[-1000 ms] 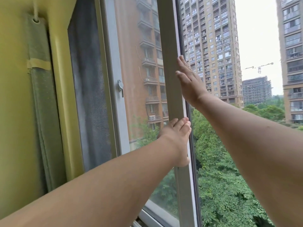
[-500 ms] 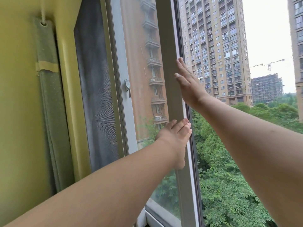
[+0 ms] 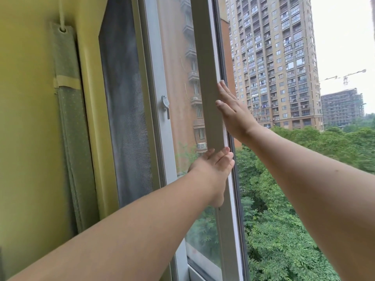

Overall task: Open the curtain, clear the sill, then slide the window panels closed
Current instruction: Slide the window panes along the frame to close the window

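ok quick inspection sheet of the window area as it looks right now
surface: sill not in view
job's things: sliding window panel, upright, opening to its right; latch on the neighbouring frame; green curtain bundled at the left wall
clutter: nothing seen
hands: left hand and right hand both flat on the panel's right edge, fingers straight
cables: a cord above the curtain
surroundings: tower blocks, trees, crane

Showing a yellow-green wall (image 3: 26,138) at the left. Standing outside in grey daylight, tall apartment towers (image 3: 274,57), a crane (image 3: 345,75) and dense green trees (image 3: 294,230) below.
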Available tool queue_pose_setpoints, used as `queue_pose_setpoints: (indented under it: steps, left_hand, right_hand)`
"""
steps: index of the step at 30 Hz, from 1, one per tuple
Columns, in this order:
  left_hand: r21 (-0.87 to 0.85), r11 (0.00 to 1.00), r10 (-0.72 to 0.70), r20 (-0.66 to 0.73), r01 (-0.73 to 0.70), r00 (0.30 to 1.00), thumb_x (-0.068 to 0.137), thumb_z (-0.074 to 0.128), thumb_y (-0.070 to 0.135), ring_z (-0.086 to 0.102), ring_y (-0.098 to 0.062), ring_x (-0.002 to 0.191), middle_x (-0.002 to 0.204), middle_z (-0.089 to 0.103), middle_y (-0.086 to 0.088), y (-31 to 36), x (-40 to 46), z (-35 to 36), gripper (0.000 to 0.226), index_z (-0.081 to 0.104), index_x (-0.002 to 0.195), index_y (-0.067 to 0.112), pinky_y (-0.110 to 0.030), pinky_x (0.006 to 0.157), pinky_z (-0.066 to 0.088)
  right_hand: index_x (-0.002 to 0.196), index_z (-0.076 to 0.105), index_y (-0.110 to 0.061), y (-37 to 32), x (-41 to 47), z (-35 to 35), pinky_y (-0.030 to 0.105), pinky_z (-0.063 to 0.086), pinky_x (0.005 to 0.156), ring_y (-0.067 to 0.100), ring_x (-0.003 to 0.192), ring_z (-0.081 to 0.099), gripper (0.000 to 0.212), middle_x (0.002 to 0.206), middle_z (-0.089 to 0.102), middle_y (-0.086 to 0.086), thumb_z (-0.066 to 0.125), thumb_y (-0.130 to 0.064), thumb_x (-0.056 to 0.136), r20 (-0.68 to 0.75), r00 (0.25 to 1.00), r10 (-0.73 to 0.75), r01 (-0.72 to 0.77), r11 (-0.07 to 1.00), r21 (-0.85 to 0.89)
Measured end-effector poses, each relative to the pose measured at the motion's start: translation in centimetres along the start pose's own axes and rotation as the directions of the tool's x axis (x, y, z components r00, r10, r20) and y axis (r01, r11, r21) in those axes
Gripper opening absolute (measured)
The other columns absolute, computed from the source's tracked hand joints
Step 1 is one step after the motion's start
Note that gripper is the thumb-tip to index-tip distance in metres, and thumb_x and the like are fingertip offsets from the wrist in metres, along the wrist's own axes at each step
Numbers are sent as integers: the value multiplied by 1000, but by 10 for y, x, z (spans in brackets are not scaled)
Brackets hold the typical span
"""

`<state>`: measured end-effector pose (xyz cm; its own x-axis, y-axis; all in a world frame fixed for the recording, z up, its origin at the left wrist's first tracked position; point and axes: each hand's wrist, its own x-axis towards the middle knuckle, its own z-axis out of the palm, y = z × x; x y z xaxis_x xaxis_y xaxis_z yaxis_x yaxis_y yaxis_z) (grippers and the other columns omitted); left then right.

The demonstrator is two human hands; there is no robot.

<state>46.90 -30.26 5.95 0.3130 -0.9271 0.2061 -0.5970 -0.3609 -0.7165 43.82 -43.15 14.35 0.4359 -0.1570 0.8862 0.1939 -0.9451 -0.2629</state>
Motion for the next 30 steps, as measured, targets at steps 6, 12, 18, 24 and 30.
queue_pose_setpoints:
  steps: [6, 12, 18, 24, 30]
  left_hand:
    - [-3, 1000, -11, 22, 11, 1000, 89, 44, 36, -25, -17, 145, 161, -21, -4, -15, 5, 15, 89, -11, 154, 11, -42, 120, -8]
    - [6, 1000, -19, 30, 19, 999, 89, 43, 34, -26, -17, 145, 161, -22, -2, -30, 11, 33, 88, -13, 153, 13, -43, 120, -7]
    - [31, 999, -14, 28, 13, 1000, 90, 44, 35, -25, -17, 146, 161, -22, -2, -44, 16, 48, 89, -14, 153, 13, -42, 121, -5]
    - [35, 999, -17, 27, 16, 999, 90, 43, 33, -23, -17, 146, 161, -21, -1, -57, 22, 64, 86, -13, 154, 14, -43, 120, -4]
    - [41, 999, -24, 34, 23, 999, 90, 42, 35, -22, -17, 147, 162, -19, -2, -67, 27, 78, 86, -12, 154, 14, -43, 120, -4]
  right_hand:
    - [154, 22, -14, 8, 6, 19, 15, 7, 113, 9, 151, 12, 53, 164, 15, 1, 31, -24, 103, 21, 1000, -4, 4, 1000, -2]
    - [155, 21, -17, 12, 15, 38, 18, 7, 114, 8, 150, 11, 53, 164, 14, -1, 30, -27, 103, 49, 999, -2, 1, 1000, 19]
    - [155, 19, -17, 15, 23, 56, 27, 9, 121, 9, 151, 11, 53, 164, 13, -1, 29, -27, 104, 68, 998, -1, 0, 1000, 16]
    - [155, 18, -17, 19, 32, 73, 25, 9, 119, 9, 151, 10, 53, 165, 12, -2, 29, -26, 104, 76, 997, -6, 5, 1000, 21]
    - [155, 18, -17, 21, 39, 89, 23, 7, 119, 9, 151, 10, 53, 165, 11, -1, 29, -26, 104, 83, 997, -7, 4, 999, 34]
